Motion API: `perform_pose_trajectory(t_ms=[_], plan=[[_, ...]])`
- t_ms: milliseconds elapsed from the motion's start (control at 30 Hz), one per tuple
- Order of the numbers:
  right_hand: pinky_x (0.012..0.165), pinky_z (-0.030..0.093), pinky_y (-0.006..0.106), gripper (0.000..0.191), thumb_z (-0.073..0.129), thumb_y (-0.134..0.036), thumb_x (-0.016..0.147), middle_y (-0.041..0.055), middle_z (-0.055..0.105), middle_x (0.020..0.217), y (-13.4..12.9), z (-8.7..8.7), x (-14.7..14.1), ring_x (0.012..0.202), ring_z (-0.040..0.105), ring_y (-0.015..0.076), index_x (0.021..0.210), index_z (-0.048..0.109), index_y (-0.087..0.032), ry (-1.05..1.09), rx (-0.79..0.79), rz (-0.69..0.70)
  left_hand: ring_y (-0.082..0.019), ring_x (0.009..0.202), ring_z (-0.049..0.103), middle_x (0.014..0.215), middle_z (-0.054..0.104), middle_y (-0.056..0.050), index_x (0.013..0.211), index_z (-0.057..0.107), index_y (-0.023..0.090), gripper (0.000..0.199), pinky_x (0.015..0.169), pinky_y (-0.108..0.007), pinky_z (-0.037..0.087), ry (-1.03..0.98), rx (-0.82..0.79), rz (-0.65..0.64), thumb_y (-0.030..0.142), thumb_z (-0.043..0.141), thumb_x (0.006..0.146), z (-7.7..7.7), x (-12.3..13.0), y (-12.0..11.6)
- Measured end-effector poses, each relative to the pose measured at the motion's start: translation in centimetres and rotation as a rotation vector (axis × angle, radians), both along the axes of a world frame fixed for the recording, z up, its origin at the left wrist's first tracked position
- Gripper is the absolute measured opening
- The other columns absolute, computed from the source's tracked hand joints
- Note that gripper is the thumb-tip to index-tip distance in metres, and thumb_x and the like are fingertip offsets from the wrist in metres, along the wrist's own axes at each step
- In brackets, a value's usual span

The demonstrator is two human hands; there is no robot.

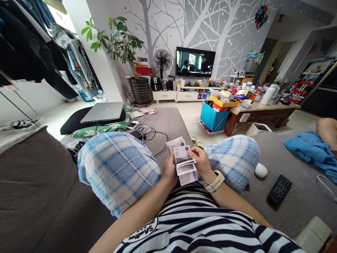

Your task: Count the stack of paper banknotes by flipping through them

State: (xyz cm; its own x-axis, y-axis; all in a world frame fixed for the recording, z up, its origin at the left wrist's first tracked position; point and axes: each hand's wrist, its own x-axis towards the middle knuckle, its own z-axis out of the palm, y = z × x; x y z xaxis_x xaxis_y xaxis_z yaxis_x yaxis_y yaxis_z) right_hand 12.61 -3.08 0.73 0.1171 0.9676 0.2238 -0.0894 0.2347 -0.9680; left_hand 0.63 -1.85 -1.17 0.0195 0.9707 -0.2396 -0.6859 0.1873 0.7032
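Note:
A fanned bundle of banknotes (pixel 181 151) is held over my lap between both hands. My left hand (pixel 170 170) grips the bundle along its left side, the fingers partly hidden behind the notes. With thumb and fingers, my right hand (pixel 202 161) pinches the right edge of an upper note. Some notes stick out at the top left, and others fold down toward my striped shirt. A pale watch (pixel 218 181) is strapped around my right wrist. On both sides of the notes are my knees in blue-and-white checked trousers (pixel 122 168).
A grey sofa (pixel 171 119) is under me. To the right lie a white mouse (pixel 260 170), a black remote control (pixel 279 190) and a blue cloth (pixel 308 147) beside another person's limb. A laptop (pixel 102 112) rests on cushions at the left, near tangled cables (pixel 147 131). Beyond stands a cluttered table (pixel 263 109).

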Motion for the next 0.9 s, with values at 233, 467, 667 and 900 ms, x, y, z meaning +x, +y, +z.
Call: perform_pose_trajectory(t_ms=[233,467,667,900], plan=[[0.058,0.041,0.028,0.029,0.069,-0.048,0.072,-0.0013,0.057,0.064,0.1,-0.1,0.0,0.061,0.049,0.0152,0.071,0.061,-0.02,0.001,0.006,-0.002,-0.024,0.08,0.074,0.089,0.078,-0.01,0.089,0.072,0.012,0.021,0.08,-0.035,0.058,0.031,-0.007,0.013,0.027,0.058,0.084,0.4,0.0,-0.1],[0.056,0.038,0.028,0.034,0.068,-0.052,0.076,-0.0019,0.055,0.061,0.1,-0.2,0.1,0.057,0.047,0.0144,0.068,0.06,-0.021,-0.027,0.032,-0.008,-0.023,0.08,0.074,0.087,0.078,-0.01,0.089,0.072,0.012,0.02,0.08,-0.035,0.058,0.008,-0.032,-0.005,0.022,0.054,0.085,1.0,0.1,-0.4],[0.054,0.038,0.028,0.042,0.062,-0.06,0.082,-0.0014,0.056,0.054,0.1,-0.4,0.2,0.051,0.046,0.0139,0.067,0.059,-0.021,-0.021,0.021,0.017,-0.025,0.079,0.074,0.09,0.077,-0.013,0.095,0.071,0.009,0.022,0.082,-0.038,0.059,-0.031,-0.045,-0.019,0.024,0.058,0.085,1.1,0.1,-0.5],[0.054,0.035,0.026,0.04,0.08,-0.051,0.065,-0.0047,0.051,0.06,0.4,-0.3,0.1,0.055,0.044,0.0119,0.071,0.056,-0.02,0.063,-0.004,-0.085,-0.022,0.073,0.073,0.084,0.076,-0.011,0.095,0.07,0.009,0.019,0.075,-0.033,0.059,0.006,-0.029,-0.015,0.015,0.065,0.078,1.2,-0.1,-0.8]])
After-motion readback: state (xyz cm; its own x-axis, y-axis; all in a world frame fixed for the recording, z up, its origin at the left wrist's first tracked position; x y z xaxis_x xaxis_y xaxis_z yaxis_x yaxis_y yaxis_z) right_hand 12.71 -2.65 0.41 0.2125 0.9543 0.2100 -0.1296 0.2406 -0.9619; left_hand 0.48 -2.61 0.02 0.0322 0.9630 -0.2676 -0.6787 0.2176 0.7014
